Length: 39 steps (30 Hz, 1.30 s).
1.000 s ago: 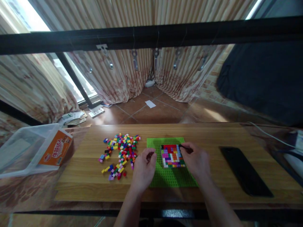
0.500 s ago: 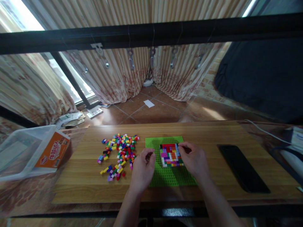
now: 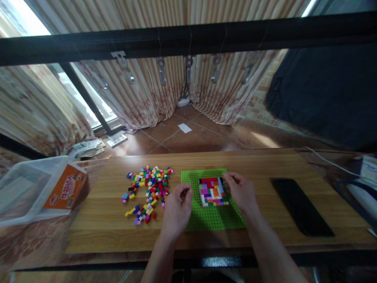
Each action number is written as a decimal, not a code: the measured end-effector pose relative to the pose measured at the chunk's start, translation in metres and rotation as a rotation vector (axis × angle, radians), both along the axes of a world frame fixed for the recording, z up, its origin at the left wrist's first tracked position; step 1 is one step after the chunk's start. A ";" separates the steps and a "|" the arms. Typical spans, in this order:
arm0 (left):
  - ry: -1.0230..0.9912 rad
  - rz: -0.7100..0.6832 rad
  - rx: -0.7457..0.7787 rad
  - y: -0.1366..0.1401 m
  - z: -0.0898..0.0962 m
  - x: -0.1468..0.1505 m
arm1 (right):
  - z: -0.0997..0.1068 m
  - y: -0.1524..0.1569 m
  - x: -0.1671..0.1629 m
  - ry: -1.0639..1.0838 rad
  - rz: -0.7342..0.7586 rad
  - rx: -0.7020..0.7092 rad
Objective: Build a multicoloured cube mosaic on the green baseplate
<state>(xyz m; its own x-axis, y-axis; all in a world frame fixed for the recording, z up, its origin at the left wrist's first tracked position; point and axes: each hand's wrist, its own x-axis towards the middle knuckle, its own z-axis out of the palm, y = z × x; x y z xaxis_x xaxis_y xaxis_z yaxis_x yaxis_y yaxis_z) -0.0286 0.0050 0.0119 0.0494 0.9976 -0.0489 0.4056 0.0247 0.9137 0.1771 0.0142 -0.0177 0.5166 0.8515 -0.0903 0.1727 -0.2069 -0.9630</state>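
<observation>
A green studded baseplate point(image 3: 206, 220) lies on the wooden table, carrying a block of multicoloured toy bricks point(image 3: 213, 192) with a red row near its far side. My right hand point(image 3: 240, 192) is just off the far right corner of these bricks, thumb and index finger pinched together; whatever may be between the fingertips is too small to make out. Over the plate's left edge, my left hand point(image 3: 178, 210) is held with its fingers curled and the thumb near the index finger. Its contents, if any, are hidden. Left of it lies a scattered pile of loose toy bricks point(image 3: 153, 181).
To the right lies a black phone-like slab point(image 3: 300, 206) on the table point(image 3: 97, 220). A clear plastic bin point(image 3: 32, 188) with an orange label stands at the far left. A black bar point(image 3: 176, 41) crosses above, before the curtains.
My right hand has drawn slightly away from the brick block, up and to the right, uncovering its right side. My left hand has hardly moved. The view has shifted a little.
</observation>
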 end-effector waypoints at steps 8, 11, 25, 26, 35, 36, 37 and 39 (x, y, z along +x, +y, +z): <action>-0.014 0.008 0.007 0.000 0.003 -0.001 | -0.008 0.003 -0.003 0.110 0.049 -0.002; -0.021 0.003 -0.002 -0.001 0.000 0.000 | -0.009 0.003 -0.002 0.140 0.057 0.006; 0.012 -0.170 -0.095 -0.008 -0.014 0.019 | -0.002 0.004 -0.001 0.059 0.141 0.009; 0.008 -0.173 -0.093 -0.008 -0.014 0.019 | -0.001 0.004 -0.001 0.063 0.151 0.009; 0.077 -0.154 -0.073 -0.008 -0.013 0.019 | -0.004 0.001 0.001 0.122 0.073 -0.022; 0.074 -0.160 -0.076 -0.008 -0.013 0.020 | -0.004 0.001 0.001 0.103 0.082 -0.026; 0.070 -0.166 -0.078 -0.008 -0.014 0.021 | -0.004 0.000 0.000 0.082 0.102 -0.028; 0.072 -0.164 -0.075 -0.008 -0.015 0.022 | -0.004 0.001 -0.001 0.049 0.140 -0.028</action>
